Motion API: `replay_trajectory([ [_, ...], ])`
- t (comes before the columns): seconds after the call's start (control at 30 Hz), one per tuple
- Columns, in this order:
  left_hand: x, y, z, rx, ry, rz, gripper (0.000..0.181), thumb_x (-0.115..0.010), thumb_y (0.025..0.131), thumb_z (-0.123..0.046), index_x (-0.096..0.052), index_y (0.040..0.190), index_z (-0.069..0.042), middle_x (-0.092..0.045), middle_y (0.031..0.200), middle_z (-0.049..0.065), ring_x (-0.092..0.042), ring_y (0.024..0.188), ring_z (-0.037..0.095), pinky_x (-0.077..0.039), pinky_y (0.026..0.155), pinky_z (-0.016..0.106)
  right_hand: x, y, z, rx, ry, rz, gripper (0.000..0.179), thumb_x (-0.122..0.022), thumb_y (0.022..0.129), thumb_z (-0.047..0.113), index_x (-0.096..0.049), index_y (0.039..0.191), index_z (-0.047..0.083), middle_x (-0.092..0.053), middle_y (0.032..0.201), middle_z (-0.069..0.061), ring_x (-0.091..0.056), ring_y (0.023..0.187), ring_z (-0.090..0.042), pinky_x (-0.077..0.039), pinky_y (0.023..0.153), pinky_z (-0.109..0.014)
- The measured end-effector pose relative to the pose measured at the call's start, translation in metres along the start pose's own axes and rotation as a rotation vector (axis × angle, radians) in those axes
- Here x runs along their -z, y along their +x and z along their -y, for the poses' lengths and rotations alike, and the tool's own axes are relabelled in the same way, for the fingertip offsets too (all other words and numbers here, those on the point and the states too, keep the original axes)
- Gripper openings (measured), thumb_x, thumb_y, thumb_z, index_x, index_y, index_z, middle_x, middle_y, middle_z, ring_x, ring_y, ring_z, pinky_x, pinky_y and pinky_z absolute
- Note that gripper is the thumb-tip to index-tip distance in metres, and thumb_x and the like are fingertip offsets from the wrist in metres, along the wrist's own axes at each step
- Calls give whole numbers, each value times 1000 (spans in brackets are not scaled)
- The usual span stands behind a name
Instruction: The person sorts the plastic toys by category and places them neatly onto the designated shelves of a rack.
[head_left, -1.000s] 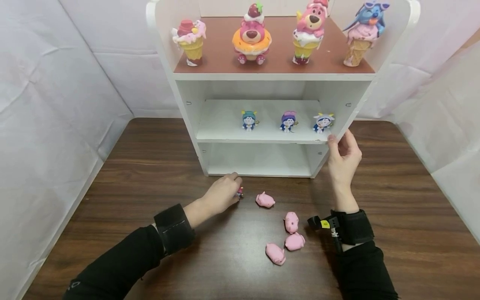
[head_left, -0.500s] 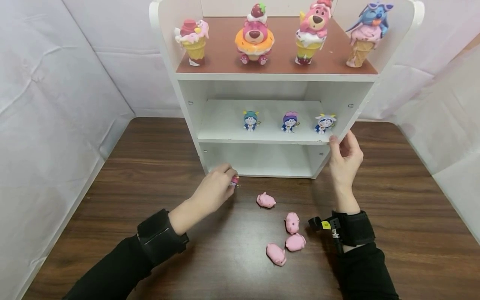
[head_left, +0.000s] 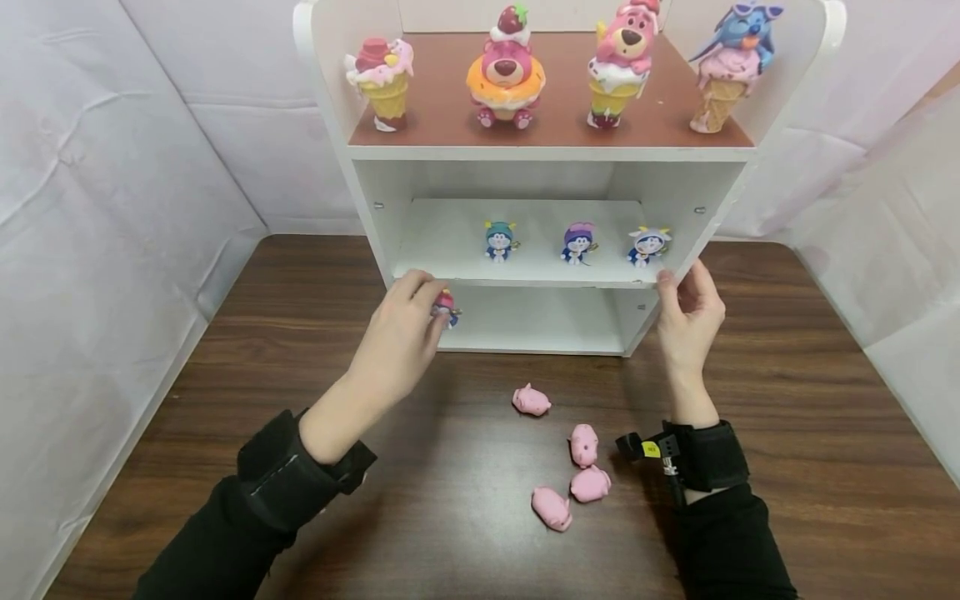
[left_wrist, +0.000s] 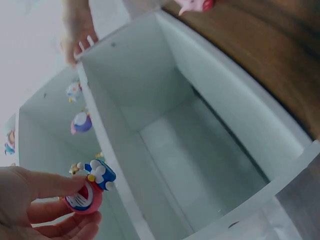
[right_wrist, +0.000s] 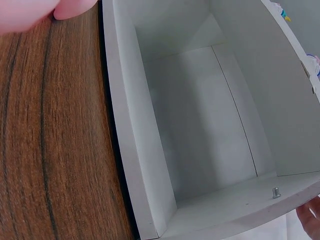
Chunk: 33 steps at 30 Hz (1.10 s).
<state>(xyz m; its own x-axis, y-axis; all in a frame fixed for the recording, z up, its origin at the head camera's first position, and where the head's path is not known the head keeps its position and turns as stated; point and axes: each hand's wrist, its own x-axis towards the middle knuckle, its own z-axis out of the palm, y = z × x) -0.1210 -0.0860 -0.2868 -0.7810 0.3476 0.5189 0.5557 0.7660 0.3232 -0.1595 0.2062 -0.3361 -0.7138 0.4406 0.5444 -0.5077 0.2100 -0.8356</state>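
Observation:
A small figurine [head_left: 446, 307] with a pinkish-red hood and blue body is pinched between the thumb and fingers of my left hand [head_left: 390, 342]. The head view places it in front of the middle shelf's left end; in the left wrist view the figurine [left_wrist: 92, 187] hangs tilted, head down. My right hand [head_left: 688, 325] grips the right side panel of the white display shelf [head_left: 517, 283], thumb on the front edge and fingers on the outside. Along the middle shelf stand a teal-hooded figurine [head_left: 498, 242], a purple-hooded figurine [head_left: 577, 243] and a white-hooded figurine [head_left: 648, 246].
Several pink toy pigs, including one pig [head_left: 532, 400], lie on the wooden table [head_left: 480, 550] before the shelf. On the brown top shelf stand an ice-cream figure [head_left: 384, 87], a bear in an orange ring [head_left: 506, 79], a bear cone [head_left: 618, 71] and a blue-character cone [head_left: 727, 75].
My left hand has raised the red-hooded figurine from near the table, moving up and left to the height of the middle shelf. The right hand keeps its hold on the side panel.

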Motion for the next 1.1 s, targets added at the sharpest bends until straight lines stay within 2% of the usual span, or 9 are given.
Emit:
replay_trajectory([
  [0.33, 4, 27, 6, 68, 140, 2, 25, -58, 79, 6, -55, 103, 15, -51, 98, 21, -49, 93, 31, -47, 81, 34, 0, 0, 0, 6, 1, -1, 31, -52, 82, -2, -59, 113, -1, -60, 107, -20, -60, 87, -16, -49, 73, -18],
  [0.63, 12, 42, 6, 111, 133, 27, 25, -59, 80, 4, -55, 103, 14, -52, 97, 22, -50, 93, 32, -47, 83, 39, -1, 1, 0, 3, 8, -7, 31, -53, 82, -2, -59, 112, -1, -60, 107, -20, -60, 88, -16, -49, 73, -18],
  [0.87, 10, 50, 9, 90, 229, -16, 24, -52, 78, 14, -55, 101, 16, -50, 96, 22, -49, 90, 32, -48, 77, 37, 0, 1, 0, 6, -3, -3, 32, -52, 82, -1, -58, 114, -1, -59, 108, -20, -60, 89, -17, -49, 74, -19],
  [1.1, -1, 51, 19, 55, 328, -48, 25, -57, 75, 16, -54, 99, 16, -50, 95, 23, -50, 85, 32, -49, 73, 36, 0, 1, 0, 13, -17, 5, 32, -52, 82, -1, -58, 114, 0, -60, 108, -19, -60, 89, -16, -49, 74, -19],
])
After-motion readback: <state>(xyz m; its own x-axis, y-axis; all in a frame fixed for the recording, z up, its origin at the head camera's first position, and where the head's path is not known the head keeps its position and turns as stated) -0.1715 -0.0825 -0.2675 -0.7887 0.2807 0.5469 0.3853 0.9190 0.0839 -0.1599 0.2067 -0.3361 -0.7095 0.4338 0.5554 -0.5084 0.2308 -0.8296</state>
